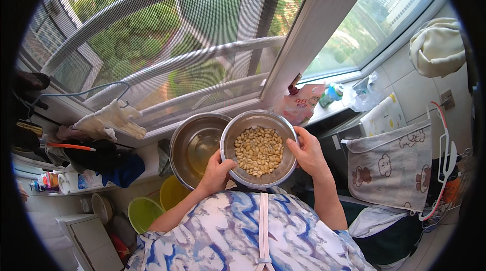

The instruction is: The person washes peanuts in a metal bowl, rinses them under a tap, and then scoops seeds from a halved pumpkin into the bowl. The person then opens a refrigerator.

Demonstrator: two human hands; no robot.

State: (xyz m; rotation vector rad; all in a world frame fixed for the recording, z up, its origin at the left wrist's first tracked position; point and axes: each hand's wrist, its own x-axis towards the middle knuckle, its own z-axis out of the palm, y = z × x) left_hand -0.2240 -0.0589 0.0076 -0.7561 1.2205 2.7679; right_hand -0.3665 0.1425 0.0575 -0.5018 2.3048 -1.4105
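Note:
Between both hands is a stainless steel bowl (226, 149) with a layer of pale, shelled-looking nuts or beans (259, 151) across its bottom. My left hand (217, 171) grips the rim at the lower left, thumb over the edge. At the right side, my right hand (308, 151) holds the rim, with its thumb on top and fingers beneath. A larger steel basin (182, 149) stands behind and to the left, partly covered by the bowl. Some yellowish liquid (203, 153) shows in it.
A screened window (171, 43) and its sill lie ahead. Right are a plastic bag (302, 102), a bottle (331, 95) and a hanging patterned towel (387, 164). Left hang clothes (110, 119) on hangers; below stand a green basin (144, 212) and a yellow bucket (172, 193).

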